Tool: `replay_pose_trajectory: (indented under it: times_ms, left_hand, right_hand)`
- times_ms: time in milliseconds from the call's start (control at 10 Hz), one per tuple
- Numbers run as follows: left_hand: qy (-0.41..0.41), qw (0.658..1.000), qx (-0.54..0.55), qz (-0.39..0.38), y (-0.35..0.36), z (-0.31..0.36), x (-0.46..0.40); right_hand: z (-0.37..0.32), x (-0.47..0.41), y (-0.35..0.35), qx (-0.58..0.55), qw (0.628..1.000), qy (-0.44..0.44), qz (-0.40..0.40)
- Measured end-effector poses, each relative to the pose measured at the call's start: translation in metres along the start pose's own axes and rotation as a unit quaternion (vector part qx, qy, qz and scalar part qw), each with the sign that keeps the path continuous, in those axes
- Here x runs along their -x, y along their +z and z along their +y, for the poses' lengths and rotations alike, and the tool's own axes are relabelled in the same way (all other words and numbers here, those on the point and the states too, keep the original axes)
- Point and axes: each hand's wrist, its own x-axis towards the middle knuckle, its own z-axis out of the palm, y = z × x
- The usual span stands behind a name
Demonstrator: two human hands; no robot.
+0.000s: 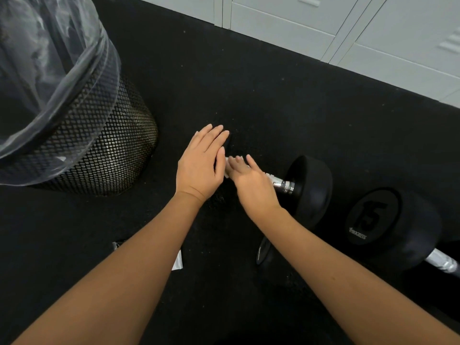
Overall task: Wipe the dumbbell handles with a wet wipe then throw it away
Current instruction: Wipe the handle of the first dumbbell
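Observation:
A black dumbbell (pixel 311 183) lies on the dark rubber floor, its chrome handle (pixel 282 183) showing beside the right head. My right hand (pixel 251 183) lies along the handle with straight fingers, pressing a white wet wipe (pixel 227 170) onto it; only the wipe's edges peek out. With flat, straight fingers, my left hand (pixel 201 163) rests over the dumbbell's left head, which is almost wholly hidden.
A black mesh bin (pixel 104 150) with a clear plastic liner stands at the left. A second dumbbell marked 15 (pixel 373 215) lies at the right. A wipe packet (pixel 178 260) sticks out under my left forearm. Grey lockers (pixel 373 33) line the back.

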Motion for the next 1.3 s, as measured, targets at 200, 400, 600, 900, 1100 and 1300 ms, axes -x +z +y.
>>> replay_pose_trajectory:
  times_ms: [200, 400, 600, 900, 1100, 1300]
  left_hand:
    - [-0.001, 1.000, 0.001, -0.002, 0.000, -0.001, -0.001]
    - [0.002, 1.000, 0.000, -0.004, 0.001, -0.001, 0.000]
    - [0.003, 1.000, -0.003, 0.005, 0.002, -0.001, 0.000]
    - [0.004, 1.000, -0.007, 0.007, 0.002, -0.001, 0.001]
    - [0.004, 1.000, -0.002, 0.009, 0.002, -0.001, 0.001]
    - [0.003, 1.000, 0.004, 0.012, 0.003, -0.002, 0.000]
  right_hand:
    - [0.007, 0.000, -0.007, -0.012, 0.999, 0.034, 0.010]
    - [0.009, 0.001, -0.001, -0.031, 0.999, 0.000, -0.012]
    - [0.015, -0.008, -0.007, -0.054, 0.990, 0.117, -0.050]
    - [0.036, -0.012, -0.007, -0.090, 0.980, 0.148, -0.093]
    - [0.035, -0.006, -0.006, -0.125, 0.986, 0.100, -0.038]
    - [0.046, -0.010, 0.002, -0.130, 0.980, 0.149, -0.028]
